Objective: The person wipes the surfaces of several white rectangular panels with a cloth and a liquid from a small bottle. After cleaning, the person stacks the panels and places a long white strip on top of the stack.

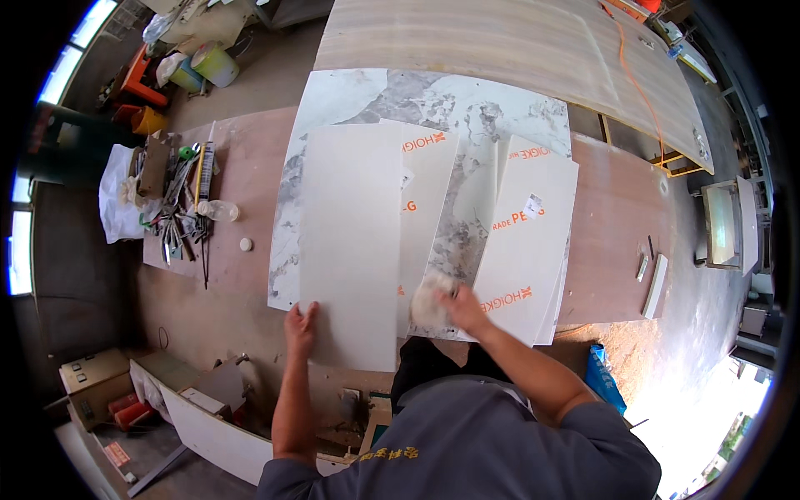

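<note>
A plain white panel (350,242) lies lengthwise before me, its near end sticking out past the front edge of the marble-patterned sheet (354,96) under it. My left hand (302,329) grips the panel's left edge close to that near end. In my right hand (465,310) is a crumpled beige cloth (431,300), slightly blurred, over the front of the sheet just right of the panel. Partly covered by the plain panel is a white panel with orange print (429,200). Further right, more printed white panels (525,242) lie overlapping at a slant.
Left on the brown board (250,150) sit a pile of hand tools (175,217), a clear bottle (218,211) and a white cap (246,244). A large wooden board (500,42) with an orange cord (627,67) lies beyond. A white strip (656,286) rests at right.
</note>
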The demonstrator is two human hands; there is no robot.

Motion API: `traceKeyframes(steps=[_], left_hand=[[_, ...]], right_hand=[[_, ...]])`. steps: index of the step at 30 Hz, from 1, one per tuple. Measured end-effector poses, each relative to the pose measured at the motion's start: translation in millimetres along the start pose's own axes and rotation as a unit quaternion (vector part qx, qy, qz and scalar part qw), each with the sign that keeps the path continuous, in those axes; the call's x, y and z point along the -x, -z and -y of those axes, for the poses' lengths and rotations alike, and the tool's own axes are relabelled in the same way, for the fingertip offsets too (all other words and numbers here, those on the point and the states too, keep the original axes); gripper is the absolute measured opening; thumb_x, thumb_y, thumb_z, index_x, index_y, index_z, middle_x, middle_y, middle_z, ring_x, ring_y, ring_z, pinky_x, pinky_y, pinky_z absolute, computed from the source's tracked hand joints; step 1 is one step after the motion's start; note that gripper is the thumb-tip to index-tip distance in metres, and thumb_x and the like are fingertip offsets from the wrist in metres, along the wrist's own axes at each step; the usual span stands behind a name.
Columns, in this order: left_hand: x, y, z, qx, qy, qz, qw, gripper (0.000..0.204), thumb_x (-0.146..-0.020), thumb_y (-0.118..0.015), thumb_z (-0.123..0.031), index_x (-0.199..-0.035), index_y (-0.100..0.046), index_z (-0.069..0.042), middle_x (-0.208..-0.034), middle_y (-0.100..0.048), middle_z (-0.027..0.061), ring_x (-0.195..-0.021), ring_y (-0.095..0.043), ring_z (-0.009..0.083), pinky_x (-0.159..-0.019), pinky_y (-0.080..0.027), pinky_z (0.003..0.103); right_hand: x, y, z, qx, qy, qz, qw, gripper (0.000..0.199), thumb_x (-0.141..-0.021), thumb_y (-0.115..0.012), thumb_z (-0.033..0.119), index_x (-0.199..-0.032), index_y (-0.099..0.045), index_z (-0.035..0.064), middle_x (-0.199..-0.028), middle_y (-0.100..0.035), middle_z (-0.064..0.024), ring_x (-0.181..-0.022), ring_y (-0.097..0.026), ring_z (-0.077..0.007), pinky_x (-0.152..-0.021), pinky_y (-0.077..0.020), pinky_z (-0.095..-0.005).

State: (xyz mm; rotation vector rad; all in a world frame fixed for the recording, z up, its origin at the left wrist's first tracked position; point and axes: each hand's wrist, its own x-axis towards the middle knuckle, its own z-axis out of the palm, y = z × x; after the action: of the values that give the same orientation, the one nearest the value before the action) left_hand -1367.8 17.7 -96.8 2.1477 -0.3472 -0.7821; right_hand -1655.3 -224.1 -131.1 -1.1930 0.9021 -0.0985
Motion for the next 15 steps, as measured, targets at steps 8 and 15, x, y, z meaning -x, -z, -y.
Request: traceKeyframes(steps=[8,15], left_hand=[[-21,39,80,0.020,0.010,0.006,1.000,0.042,-0.092,-0.071,-0.037,-0.105,-0.067,0.003,-0.091,-0.068,0.0040,-0.081,-0.057,0.0116,-0.076,-0.049,0.029],[9,28,97,0.051,0.062,-0.045,0.996,0.040,-0.090,-0.073,-0.033,-0.104,-0.066,0.004,-0.088,-0.068,0.0040,-0.082,-0.059,0.0120,-0.076,-0.049,0.029]], right_hand=[[-219,47,122,0.564,0.179,-0.280,0.756,0.068,-0.096,-0.056,0.035,-0.151,-0.033,0.0006,-0.160,-0.025,-0.0186,-0.148,-0.024,-0.0345,-0.123,-0.0200,-0.0412],[-339,-9,158,0.625,0.222,-0.190,0.724,0.077,-0.098,-0.048,0.048,-0.152,-0.028,-0.0035,-0.163,-0.020,-0.0183,-0.151,-0.016,-0.0344,-0.124,-0.0142,-0.0403]])
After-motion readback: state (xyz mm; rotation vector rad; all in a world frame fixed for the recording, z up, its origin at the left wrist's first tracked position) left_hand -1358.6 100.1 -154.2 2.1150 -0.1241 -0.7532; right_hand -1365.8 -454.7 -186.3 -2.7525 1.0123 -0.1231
